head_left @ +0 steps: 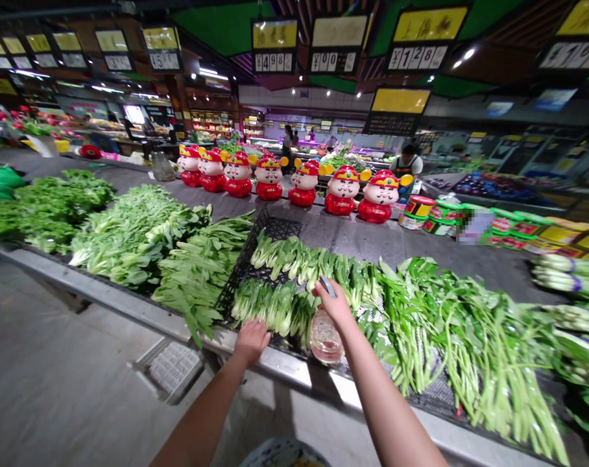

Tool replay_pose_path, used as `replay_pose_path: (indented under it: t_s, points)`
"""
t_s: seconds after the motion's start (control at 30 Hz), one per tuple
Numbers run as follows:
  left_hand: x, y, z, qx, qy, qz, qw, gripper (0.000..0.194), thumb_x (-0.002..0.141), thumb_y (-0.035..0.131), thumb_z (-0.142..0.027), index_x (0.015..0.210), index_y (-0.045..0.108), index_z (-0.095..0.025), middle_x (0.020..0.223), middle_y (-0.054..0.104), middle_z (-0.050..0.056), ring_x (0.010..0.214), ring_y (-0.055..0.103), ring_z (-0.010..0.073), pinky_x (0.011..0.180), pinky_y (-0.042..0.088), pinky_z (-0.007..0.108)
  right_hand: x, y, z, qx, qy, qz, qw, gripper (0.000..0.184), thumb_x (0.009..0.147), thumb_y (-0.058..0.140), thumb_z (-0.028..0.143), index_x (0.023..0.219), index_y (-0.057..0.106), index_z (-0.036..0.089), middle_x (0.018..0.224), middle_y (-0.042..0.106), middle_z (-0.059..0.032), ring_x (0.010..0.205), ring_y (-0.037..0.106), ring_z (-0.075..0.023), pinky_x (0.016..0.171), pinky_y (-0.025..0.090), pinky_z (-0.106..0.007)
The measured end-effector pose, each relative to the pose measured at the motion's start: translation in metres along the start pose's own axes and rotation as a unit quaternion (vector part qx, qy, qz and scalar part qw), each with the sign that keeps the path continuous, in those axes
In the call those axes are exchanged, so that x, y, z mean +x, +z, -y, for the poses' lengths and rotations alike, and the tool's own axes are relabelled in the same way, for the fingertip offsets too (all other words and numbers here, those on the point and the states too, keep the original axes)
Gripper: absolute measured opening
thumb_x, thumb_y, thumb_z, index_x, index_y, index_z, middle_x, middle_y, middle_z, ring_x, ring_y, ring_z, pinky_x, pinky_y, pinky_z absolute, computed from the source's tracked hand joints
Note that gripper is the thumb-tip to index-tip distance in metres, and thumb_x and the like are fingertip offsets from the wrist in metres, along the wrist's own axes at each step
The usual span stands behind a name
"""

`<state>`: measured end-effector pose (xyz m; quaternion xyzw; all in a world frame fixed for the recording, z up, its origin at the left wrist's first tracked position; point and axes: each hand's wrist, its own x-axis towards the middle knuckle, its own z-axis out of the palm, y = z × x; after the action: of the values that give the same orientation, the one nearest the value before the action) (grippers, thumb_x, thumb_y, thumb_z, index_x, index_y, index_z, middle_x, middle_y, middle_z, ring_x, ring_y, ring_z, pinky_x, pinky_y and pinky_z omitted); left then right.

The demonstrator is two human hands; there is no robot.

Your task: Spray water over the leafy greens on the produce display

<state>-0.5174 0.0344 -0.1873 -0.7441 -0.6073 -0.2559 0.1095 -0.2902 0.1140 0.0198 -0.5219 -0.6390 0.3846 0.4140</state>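
Two rows of small bok choy lie on a black mesh tray, a back row and a front row. My right hand is wrapped round the neck of a clear spray bottle with a grey trigger head, held upright over the front row. At the left end of that row, my left hand lies palm down by the metal front edge, its fingers stretched toward the bok choy and seeming to touch the stems. Its fingertips are partly hidden among them.
Long leafy greens and frilly greens lie to the left, water spinach to the right. Red figurines line the back beside stacked tubs. Price signs hang overhead. A grey crate is on the floor.
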Motion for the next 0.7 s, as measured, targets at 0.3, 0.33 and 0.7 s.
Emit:
replay_pose_path:
  t_s: [0.3,0.33,0.7]
  points:
    - [0.003,-0.004,-0.001,0.007,-0.009,0.028,1.000,0.036,0.090,0.037,-0.033,0.112,0.062,-0.020,0.114,0.067,0.006,0.118,0.052,0.0234,0.107,0.033,0.049,0.006,0.034,-0.025,-0.004,0.001,-0.018,1.000,0.044,0.077,0.047,0.054,0.093,0.064,0.016,0.053,0.056,0.0007,0.051,0.055,-0.0179,0.049,0.044,-0.030]
    - [0.004,-0.004,-0.001,0.007,-0.011,0.032,0.999,0.036,0.090,0.037,-0.033,0.112,0.062,-0.021,0.114,0.067,0.006,0.118,0.053,0.0234,0.107,0.034,0.049,0.004,0.036,-0.029,-0.006,0.000,-0.019,1.000,0.044,0.078,0.046,0.054,0.092,0.064,0.016,0.053,0.055,0.0010,0.051,0.055,-0.0177,0.049,0.044,-0.029]
    - [0.005,-0.002,-0.001,0.006,-0.025,0.051,0.998,0.037,0.090,0.034,-0.034,0.113,0.062,-0.023,0.114,0.067,0.005,0.118,0.052,0.0224,0.108,0.031,0.048,0.000,0.041,-0.001,0.013,-0.013,0.002,1.000,0.041,0.077,0.049,0.054,0.096,0.063,0.020,0.071,0.067,-0.0040,0.065,0.063,-0.0195,0.050,0.047,-0.029]
